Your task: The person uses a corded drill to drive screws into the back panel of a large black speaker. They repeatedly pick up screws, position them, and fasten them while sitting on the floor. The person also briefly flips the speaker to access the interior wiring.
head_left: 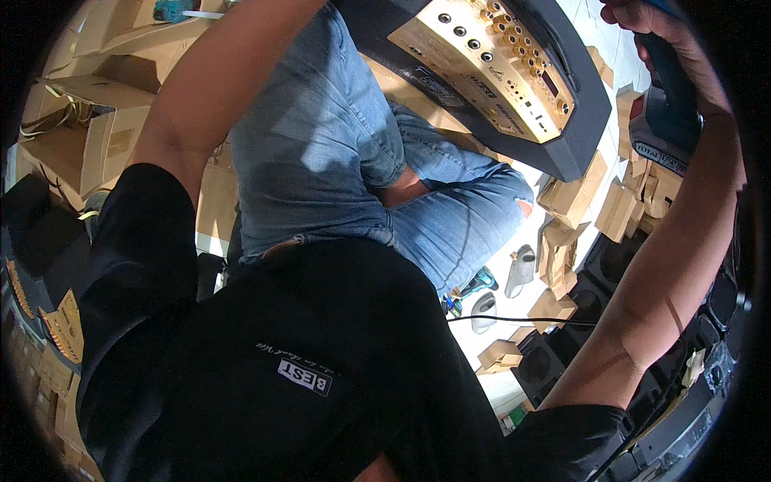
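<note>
My right hand (pixel 683 40), at the upper right edge, is wrapped round the grip of a teal cordless drill (pixel 671 112). The battery end of the drill points down toward my forearm, and its front end lies out of view. My left arm (pixel 217 88) reaches up past the top edge, so the hand itself is hidden. In front of my crossed legs a black speaker cabinet (pixel 578 120) lies tilted. A gold control panel (pixel 482 68) with knobs, round sockets and a small display is set into it.
An opened cardboard box (pixel 120 132) with cables stands at left. Another teal tool (pixel 171 10) lies at top left. Right of my knee are grey slippers (pixel 522 269), a teal power tool (pixel 482 281), cardboard pieces (pixel 574 189) and a black cable (pixel 522 320). Black cabinets stand farther right.
</note>
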{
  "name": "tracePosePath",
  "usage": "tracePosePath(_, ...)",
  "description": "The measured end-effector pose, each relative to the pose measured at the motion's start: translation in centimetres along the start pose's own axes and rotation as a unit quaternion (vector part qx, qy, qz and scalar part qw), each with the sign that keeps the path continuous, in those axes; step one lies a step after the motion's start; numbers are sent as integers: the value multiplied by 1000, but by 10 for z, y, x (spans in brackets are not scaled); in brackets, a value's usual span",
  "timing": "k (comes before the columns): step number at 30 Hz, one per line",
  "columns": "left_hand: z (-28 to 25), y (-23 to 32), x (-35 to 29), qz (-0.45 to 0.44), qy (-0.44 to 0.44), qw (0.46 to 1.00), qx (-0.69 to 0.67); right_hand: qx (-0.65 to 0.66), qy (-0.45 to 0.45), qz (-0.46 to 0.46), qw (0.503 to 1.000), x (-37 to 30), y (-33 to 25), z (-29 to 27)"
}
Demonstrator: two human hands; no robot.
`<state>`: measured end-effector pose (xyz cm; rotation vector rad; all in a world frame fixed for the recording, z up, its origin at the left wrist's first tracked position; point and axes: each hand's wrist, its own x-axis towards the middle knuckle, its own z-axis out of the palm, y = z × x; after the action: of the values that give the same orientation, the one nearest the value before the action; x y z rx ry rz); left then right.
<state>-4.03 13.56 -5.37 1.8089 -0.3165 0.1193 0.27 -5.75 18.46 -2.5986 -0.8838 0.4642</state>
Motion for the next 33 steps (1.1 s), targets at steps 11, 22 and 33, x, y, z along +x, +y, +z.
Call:
tracePosePath(11,4,1,-2,7,3,1000,21,12,-31,-51,998,-1,6,4)
tracePosePath(22,5,12,-4,-10,13,998,64,2,-35,-61,998,-3,5,7)
tracePosePath(33,-5,7,-3,34,-17,996,76,-9,-31,-70,997,-5,8,9)
